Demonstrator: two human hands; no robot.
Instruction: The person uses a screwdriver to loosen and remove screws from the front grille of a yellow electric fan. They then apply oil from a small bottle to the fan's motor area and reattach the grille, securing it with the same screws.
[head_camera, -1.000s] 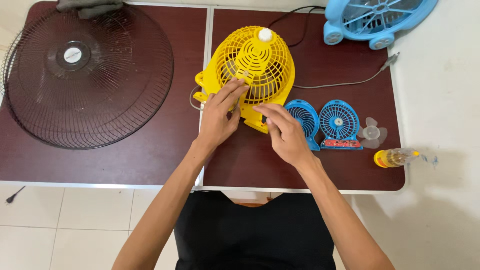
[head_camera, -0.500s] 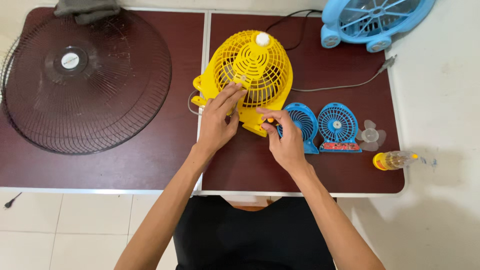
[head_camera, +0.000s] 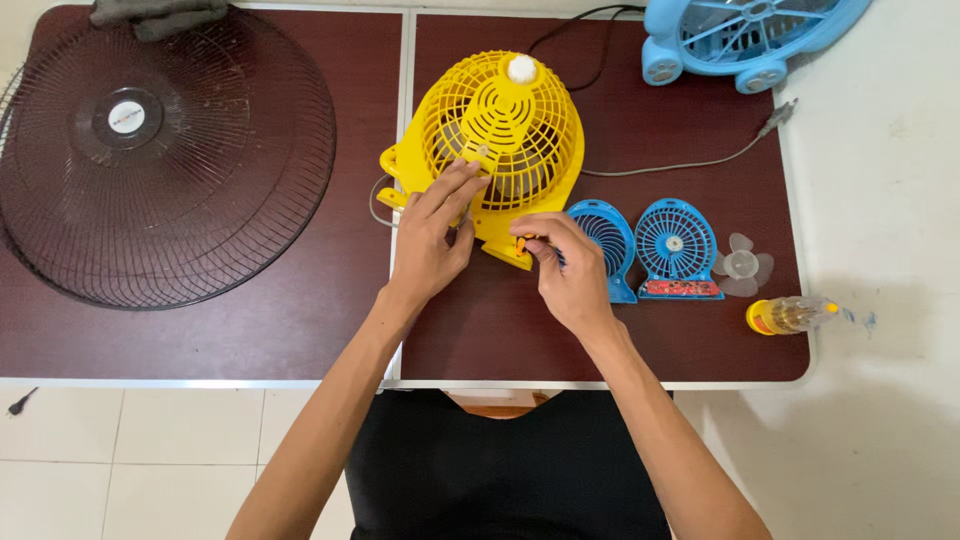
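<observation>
Centrally, a yellow fan lies grille-up on the dark red table; the left hand rests flat on its lower left edge, fingers spread over the grille; the right hand is closed around a small tool with an orange handle at the fan's base, at about six o'clock. At nine o'clock lies a large dark fan guard; at four o'clock stand two small blue fan grilles, with a yellow-capped bottle beyond them.

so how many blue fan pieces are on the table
3: a large blue fan at the top right edge, and two small blue grilles, one beside the right hand, one further right.
</observation>
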